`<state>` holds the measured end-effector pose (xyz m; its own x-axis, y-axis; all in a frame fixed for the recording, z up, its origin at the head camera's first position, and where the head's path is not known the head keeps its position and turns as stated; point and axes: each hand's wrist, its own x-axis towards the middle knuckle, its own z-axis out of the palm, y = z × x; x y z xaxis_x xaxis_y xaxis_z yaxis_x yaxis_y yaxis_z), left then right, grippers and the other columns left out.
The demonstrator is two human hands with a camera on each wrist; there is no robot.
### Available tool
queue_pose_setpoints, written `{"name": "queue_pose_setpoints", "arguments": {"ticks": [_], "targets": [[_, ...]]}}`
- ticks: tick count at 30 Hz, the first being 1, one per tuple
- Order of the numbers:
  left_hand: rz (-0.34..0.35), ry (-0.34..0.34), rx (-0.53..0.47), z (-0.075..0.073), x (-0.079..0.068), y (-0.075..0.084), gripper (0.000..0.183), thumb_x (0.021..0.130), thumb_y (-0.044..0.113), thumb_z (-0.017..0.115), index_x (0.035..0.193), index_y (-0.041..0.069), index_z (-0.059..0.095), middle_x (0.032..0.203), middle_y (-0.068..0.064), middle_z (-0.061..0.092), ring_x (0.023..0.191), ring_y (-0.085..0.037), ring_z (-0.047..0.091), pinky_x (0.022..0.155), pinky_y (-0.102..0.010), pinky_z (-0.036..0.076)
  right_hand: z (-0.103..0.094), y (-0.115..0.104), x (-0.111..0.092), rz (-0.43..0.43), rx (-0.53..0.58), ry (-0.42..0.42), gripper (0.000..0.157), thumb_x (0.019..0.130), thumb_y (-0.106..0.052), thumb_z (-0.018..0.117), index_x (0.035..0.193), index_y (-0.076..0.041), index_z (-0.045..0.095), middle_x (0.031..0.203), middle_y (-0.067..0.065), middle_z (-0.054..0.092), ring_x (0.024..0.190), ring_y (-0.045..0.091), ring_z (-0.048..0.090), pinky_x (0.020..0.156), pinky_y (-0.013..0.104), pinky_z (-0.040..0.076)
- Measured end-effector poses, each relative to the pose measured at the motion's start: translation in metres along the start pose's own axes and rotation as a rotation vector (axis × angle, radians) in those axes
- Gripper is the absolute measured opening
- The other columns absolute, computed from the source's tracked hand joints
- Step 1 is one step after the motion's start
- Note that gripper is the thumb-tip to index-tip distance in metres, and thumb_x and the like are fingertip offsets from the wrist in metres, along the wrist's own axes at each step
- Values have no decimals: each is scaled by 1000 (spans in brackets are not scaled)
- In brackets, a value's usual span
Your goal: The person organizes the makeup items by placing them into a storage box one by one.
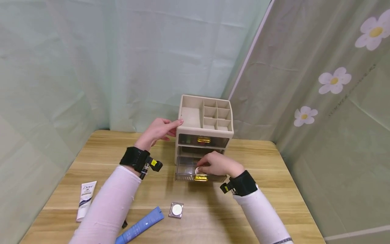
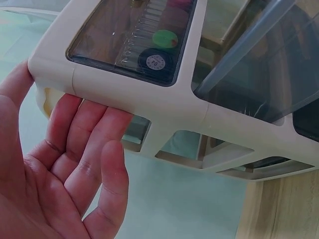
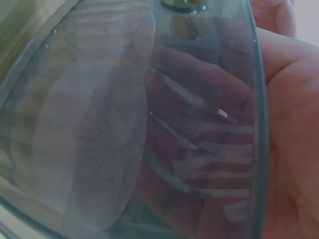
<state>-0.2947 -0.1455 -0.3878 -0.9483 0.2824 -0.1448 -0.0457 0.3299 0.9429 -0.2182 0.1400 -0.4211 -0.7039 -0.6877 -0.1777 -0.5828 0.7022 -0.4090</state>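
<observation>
A cream desktop organizer [image 1: 204, 130] stands at the table's back, its upper drawer closed and the clear lower drawer [image 1: 184, 169] pulled out. My left hand [image 1: 158, 130] rests against its left side, thumb on the top edge and fingers along the side wall [image 2: 94, 89]. My right hand [image 1: 217, 163] reaches down into the lower drawer and pinches a small, round white item [image 1: 197, 170]. Through the drawer's clear wall, the right wrist view shows a pale disc [image 3: 109, 144] with radial lines beside the fingers, blurred by reflections; I cannot tell its kind.
In front of the organizer lies a small square case [image 1: 176, 210] with a white round centre. Nearby are a blue tube [image 1: 141, 224] and a white Dove tube [image 1: 86, 200]. A dark object [image 1: 124, 224] is partly hidden by the left sleeve. Curtains hang behind the table.
</observation>
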Motion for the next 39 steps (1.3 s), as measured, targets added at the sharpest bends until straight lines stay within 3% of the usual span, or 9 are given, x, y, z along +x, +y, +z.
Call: {"name": "queue_pose_setpoints", "arguments": {"ticks": [5, 9, 13, 17, 21, 25, 29, 35, 39], "targets": [[-3, 1, 0, -1, 1, 0, 78, 92, 72, 71, 121, -1, 74, 113, -19, 77, 111, -37, 73, 87, -46, 61, 0, 1, -3, -27, 7, 45, 28, 107, -24, 68, 129, -10, 78, 123, 1, 77, 113, 14, 70, 99, 38, 56], [6, 5, 1, -2, 0, 1, 79, 91, 73, 72, 120, 0, 74, 114, -19, 77, 107, -34, 74, 91, -51, 60, 0, -1, -8, -35, 26, 158, 29, 105, -21, 70, 130, -8, 77, 123, 3, 77, 115, 17, 70, 102, 40, 55], [-9, -13, 9, -1, -2, 0, 79, 91, 73, 72, 119, 0, 74, 115, -18, 77, 109, -35, 73, 91, -50, 59, 6, -14, -21, -55, 73, 311, 27, 105, -21, 71, 128, -10, 78, 121, -1, 77, 110, 16, 72, 98, 40, 57], [-12, -15, 8, 1, 0, -1, 79, 91, 72, 72, 121, -1, 74, 114, -18, 77, 108, -33, 74, 89, -46, 60, 17, -31, -37, -160, 124, 476, 20, 103, -19, 74, 121, -11, 80, 116, -4, 78, 105, 12, 71, 88, 40, 59], [-5, -9, -3, 2, 2, -1, 79, 92, 71, 72, 122, -2, 73, 114, -19, 77, 106, -31, 74, 92, -50, 59, 28, -44, -50, -235, 184, 550, 12, 101, -15, 77, 111, -11, 82, 105, -7, 78, 91, 5, 69, 74, 32, 60], [-3, -8, -2, 2, 1, -1, 79, 93, 71, 71, 123, -2, 73, 116, -21, 76, 106, -32, 74, 97, -56, 57, 41, -51, -60, -258, 225, 520, 10, 102, -13, 76, 110, -15, 82, 98, -10, 77, 81, -2, 64, 67, 20, 55], [-4, -9, 2, 1, 2, -1, 80, 92, 71, 71, 123, -2, 72, 118, -20, 76, 107, -32, 73, 94, -51, 59, 59, -54, -63, -249, 248, 424, 12, 103, -14, 75, 112, -17, 81, 95, -12, 76, 81, -4, 63, 68, 18, 55], [-10, 5, -17, 0, 2, -1, 78, 93, 70, 72, 122, -2, 72, 119, -20, 75, 111, -36, 72, 93, -50, 59, 100, -56, -47, -99, 158, 226, 21, 100, -18, 78, 121, -16, 79, 109, -9, 77, 94, -1, 68, 82, 22, 57], [-16, 3, -29, 0, 2, 0, 79, 91, 72, 73, 122, 0, 72, 121, -20, 75, 113, -37, 71, 99, -56, 56, 128, -60, -37, -25, 66, 189, 33, 93, -24, 85, 124, -18, 77, 121, -8, 74, 107, 4, 67, 90, 23, 54]]}}
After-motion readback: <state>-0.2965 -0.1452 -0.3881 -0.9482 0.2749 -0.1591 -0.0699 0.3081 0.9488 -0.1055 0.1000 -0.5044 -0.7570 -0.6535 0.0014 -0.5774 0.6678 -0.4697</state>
